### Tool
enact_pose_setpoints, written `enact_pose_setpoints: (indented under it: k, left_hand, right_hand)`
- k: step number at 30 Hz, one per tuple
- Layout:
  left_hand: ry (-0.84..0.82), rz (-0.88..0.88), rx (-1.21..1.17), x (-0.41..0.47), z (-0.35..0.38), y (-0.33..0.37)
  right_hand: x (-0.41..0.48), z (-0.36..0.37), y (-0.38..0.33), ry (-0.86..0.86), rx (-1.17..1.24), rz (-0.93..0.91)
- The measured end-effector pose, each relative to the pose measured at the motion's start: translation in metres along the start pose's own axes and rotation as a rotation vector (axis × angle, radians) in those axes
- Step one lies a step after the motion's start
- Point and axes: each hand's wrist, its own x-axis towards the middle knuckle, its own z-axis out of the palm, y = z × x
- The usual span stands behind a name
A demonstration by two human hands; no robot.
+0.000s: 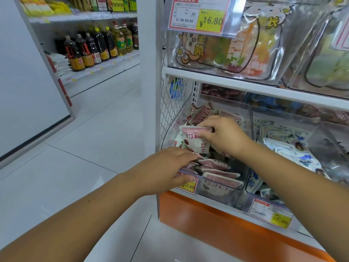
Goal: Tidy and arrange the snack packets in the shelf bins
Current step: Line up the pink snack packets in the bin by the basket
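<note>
A clear plastic shelf bin on the lower shelf holds several small red-and-white snack packets. My right hand is inside the bin and pinches a small bunch of these red-and-white packets held upright above the pile. My left hand rests at the bin's front left corner, fingers stretched over the packets there and thumb on the front wall by the yellow price tag. More packets lean at the back of the bin.
To the right is a neighbouring bin of blue-and-white packets with its own price tag. Above, a shelf bin holds large clear fruit-snack bags. A white mesh side panel borders the left. Oil bottles line the far aisle shelf.
</note>
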Motion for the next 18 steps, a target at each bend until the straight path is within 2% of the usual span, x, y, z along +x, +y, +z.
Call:
enact_pose_setpoints:
  k: [4, 9, 13, 18]
  left_hand:
    - [0.060, 0.019, 0.022, -0.008, -0.005, -0.007]
    - [0.104, 0.038, 0.023, -0.014, -0.008, -0.015]
    - [0.188, 0.087, 0.075, -0.015, -0.010, -0.018]
    - [0.286, 0.125, 0.255, -0.016, -0.018, -0.025]
  right_hand:
    - [-0.004, -0.010, -0.003, 0.055, 0.200, 0.179]
    - [-0.011, -0.020, -0.003, 0.114, 0.418, 0.298]
    - [-0.024, -0.027, -0.012, 0.181, 0.511, 0.300]
    - [-0.056, -0.033, -0.025, 0.302, 0.631, 0.287]
